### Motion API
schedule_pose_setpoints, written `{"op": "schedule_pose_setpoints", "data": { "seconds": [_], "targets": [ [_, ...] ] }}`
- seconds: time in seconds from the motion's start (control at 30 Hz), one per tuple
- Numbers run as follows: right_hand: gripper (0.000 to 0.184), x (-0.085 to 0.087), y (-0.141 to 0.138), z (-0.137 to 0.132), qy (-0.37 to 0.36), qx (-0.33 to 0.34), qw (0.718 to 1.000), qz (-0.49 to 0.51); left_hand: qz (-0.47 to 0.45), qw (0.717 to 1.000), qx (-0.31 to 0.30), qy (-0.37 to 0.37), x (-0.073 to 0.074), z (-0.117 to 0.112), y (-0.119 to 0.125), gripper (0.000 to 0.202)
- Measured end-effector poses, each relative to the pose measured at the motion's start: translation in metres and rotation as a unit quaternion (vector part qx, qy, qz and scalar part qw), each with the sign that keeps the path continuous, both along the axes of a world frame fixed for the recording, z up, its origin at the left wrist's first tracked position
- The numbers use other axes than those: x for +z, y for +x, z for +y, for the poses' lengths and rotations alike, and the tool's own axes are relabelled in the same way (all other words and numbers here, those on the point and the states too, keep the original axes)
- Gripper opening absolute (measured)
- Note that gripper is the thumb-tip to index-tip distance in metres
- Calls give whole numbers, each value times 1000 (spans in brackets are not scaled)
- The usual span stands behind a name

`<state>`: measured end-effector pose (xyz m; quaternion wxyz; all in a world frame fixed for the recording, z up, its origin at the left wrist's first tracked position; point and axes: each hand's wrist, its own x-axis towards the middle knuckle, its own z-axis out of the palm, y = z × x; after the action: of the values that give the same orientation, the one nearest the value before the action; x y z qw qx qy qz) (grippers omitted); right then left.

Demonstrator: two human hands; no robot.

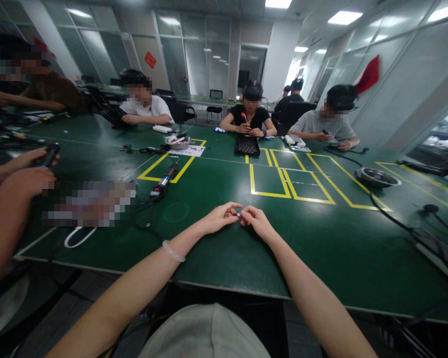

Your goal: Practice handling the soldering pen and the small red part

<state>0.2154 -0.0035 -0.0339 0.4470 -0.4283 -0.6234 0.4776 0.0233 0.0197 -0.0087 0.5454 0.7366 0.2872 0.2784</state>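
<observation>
Head cam: L hand [221, 218] and R hand [257, 222] are meeting over the green table [321, 258], w/ a tiny pale piece [239, 214] sitting betw. their fingertips. R fingertips are lying close tog. at it; L upper finger is arching above it, apart from the lower ones. Can't tell which hand, if either, is really clamping it, b/c it's showing too small. Main risk, prob.: piece is slipping free if a pinch is loosening or the hands are tugging unevenly. Smooth-looking green table could then be letting it skid, poss. toward the yellow tape [271, 195] beyond, & something that tiny could be getting lost. Rod-shaped tool [167, 178] is lying well apart, fwd-left, so snagging is looking unlikely. Pale bracelet [173, 252] is circling the L wrist, clear of the fingers, so it's prob. not interfering.
</observation>
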Motion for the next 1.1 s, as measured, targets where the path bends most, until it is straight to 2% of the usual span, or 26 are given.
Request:
{"op": "schedule_pose_setpoints", "data": {
  "seconds": [0.2, 0.47, 0.77, 1.1],
  "targets": [
    [37, 1, 1, -1, 4, -8, 1000, -17, -33, 999, 20, -10, -4, 1, -1, 31],
    [33, 0, -1, 0, 3, 1, 1000, 3, 26, 991, 46, 126, -2, -1, -3, 20],
    [30, -2, -1, -1, 29, 8, 999, 15, 44, 988, 64, 134, -3, 1, -5, 22],
    [26, -5, 1, 0, 70, -17, 996, -52, 44, 985, 70, 154, -6, 3, -4, 22]
  ]
}}
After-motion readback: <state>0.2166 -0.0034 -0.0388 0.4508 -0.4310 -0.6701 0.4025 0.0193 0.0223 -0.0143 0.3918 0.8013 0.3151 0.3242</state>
